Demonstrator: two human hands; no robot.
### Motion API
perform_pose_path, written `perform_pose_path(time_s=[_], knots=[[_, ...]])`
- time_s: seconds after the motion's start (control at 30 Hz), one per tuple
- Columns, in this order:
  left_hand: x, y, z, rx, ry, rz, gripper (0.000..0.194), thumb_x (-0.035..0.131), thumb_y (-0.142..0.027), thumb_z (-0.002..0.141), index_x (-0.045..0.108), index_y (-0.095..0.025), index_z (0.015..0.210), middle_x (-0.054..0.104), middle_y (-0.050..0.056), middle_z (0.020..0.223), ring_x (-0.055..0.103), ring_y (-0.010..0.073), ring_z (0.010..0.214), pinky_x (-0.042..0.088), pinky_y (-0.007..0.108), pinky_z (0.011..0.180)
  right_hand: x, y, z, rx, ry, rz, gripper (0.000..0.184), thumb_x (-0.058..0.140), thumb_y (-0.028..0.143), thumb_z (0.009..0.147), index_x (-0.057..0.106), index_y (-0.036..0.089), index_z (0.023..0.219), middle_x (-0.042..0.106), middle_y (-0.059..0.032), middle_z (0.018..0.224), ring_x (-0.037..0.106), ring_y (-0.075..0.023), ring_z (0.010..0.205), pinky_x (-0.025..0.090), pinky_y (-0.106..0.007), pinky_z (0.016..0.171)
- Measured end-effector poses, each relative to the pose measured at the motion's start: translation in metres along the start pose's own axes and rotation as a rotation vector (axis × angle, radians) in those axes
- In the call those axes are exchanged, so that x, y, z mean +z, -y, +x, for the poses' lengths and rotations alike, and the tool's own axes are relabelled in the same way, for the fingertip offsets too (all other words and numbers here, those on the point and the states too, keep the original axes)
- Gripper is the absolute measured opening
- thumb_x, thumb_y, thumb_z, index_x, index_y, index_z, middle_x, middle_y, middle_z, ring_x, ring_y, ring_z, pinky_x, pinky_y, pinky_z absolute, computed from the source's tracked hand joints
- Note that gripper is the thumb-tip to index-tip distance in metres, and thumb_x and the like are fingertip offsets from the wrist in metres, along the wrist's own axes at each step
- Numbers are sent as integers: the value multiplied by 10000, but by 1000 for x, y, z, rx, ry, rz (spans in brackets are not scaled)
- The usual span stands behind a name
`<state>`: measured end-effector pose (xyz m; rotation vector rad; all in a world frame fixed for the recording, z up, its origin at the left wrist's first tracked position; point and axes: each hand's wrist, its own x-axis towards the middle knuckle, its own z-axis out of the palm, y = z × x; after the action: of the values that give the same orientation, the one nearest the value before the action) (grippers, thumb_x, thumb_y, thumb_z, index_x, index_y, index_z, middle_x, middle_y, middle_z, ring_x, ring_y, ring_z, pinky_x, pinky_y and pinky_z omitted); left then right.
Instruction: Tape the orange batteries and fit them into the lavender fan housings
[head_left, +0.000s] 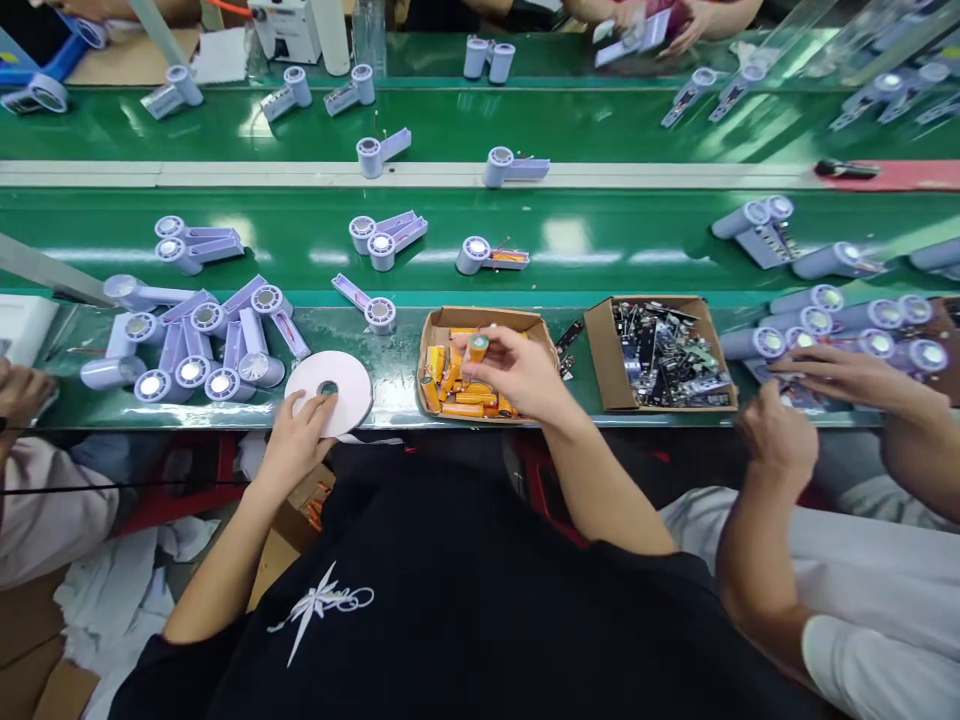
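Observation:
My left hand (295, 447) grips the near edge of a flat roll of white tape (341, 385), its fingertips by the centre hole; a loose end of tape trails off at the table's front edge. Between the thumb and fingers of my right hand (529, 372) is an orange battery cell (478, 347), its round end facing up. This hand is over a cardboard box (541, 322) that holds several more orange cells (450, 375). A lilac handheld fan casing (380, 315) lies just beyond the tape roll, its handle open.
Several lilac fan casings (191, 370) crowd the left. A box of circuit boards (607, 370) stands right of the cells. A co-worker's hands (784, 430) work at the far right beside more casings. Further casings lie on the green conveyor (600, 235); other people's hands show across it.

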<state>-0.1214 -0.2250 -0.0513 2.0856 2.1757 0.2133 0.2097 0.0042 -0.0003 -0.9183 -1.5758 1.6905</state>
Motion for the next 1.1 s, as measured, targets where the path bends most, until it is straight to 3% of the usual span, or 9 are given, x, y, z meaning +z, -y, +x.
perform_pose_path(time_s=[0.13, 0.23, 0.33, 0.43, 0.6, 0.8, 0.87, 0.97, 1.1], knots=[[-11, -27, 9, 16, -285, -19, 811, 774, -279, 921, 468, -244, 1672, 693, 197, 1427, 498, 467, 1433, 426, 686, 1245, 48, -11, -26, 126, 97, 180, 601, 1002, 515, 748, 734, 246, 1214, 872, -61, 1081, 850, -294, 1078, 718, -484, 979], [-22, -45, 19, 89, -312, -35, 833, 717, -208, 943, 408, -263, 1715, 662, 181, 1469, 431, 464, 1499, 384, 688, 1271, 65, -16, -32, 127, 160, 236, 582, 1018, 507, 726, 742, 255, 1171, 868, -66, 1186, 845, -286, 1121, 715, -447, 1001], [-32, -51, 26, 152, -291, -35, 795, 631, -129, 955, 438, -289, 1710, 681, 159, 1457, 473, 427, 1455, 405, 660, 1248, 61, -13, -38, 106, 206, 301, 546, 1035, 490, 712, 740, 256, 1108, 820, -76, 1373, 843, -279, 1131, 735, -418, 937], [-41, -52, 32, 184, -324, -16, 747, 648, -152, 971, 495, -321, 1682, 718, 139, 1435, 495, 417, 1381, 449, 642, 1179, 54, -6, -43, 78, 138, 311, 555, 1033, 457, 730, 778, 256, 1181, 772, -82, 1473, 842, -268, 1126, 743, -409, 928], [-59, -56, 44, 237, -373, -9, 769, 741, -182, 923, 561, -384, 1643, 746, 106, 1389, 436, 452, 1389, 537, 592, 1042, 51, 8, -47, -3, -28, 259, 635, 1036, 530, 723, 820, 239, 1245, 834, -97, 1317, 828, -325, 1172, 730, -500, 1013], [-81, -62, 61, 358, -428, 56, 829, 762, -164, 929, 496, -402, 1677, 757, 94, 1344, 465, 438, 1378, 586, 544, 959, 32, 33, -46, -272, -337, 128, 599, 971, 600, 808, 824, 264, 1281, 856, -73, 1229, 855, -338, 1079, 718, -558, 1029], [-85, -66, 65, 418, -461, 74, 837, 768, -145, 927, 484, -369, 1681, 765, 104, 1311, 467, 425, 1360, 600, 514, 931, 23, 43, -43, -288, -295, 3, 593, 966, 564, 825, 828, 239, 1301, 871, -58, 1168, 856, -325, 1071, 716, -536, 1049], [-88, -72, 70, 459, -498, 94, 803, 777, -120, 918, 516, -312, 1653, 774, 116, 1269, 475, 413, 1335, 605, 496, 927, 15, 51, -40, -243, -96, -209, 503, 963, 500, 836, 862, 217, 1240, 879, -30, 1113, 852, -305, 1052, 730, -460, 1025], [-84, -76, 70, 483, -514, 108, 771, 790, -111, 903, 558, -272, 1621, 788, 123, 1247, 480, 409, 1325, 592, 516, 960, 16, 43, -33, -196, 4, -209, 494, 962, 524, 831, 864, 220, 1208, 872, -21, 1069, 850, -320, 1062, 730, -463, 1017]])
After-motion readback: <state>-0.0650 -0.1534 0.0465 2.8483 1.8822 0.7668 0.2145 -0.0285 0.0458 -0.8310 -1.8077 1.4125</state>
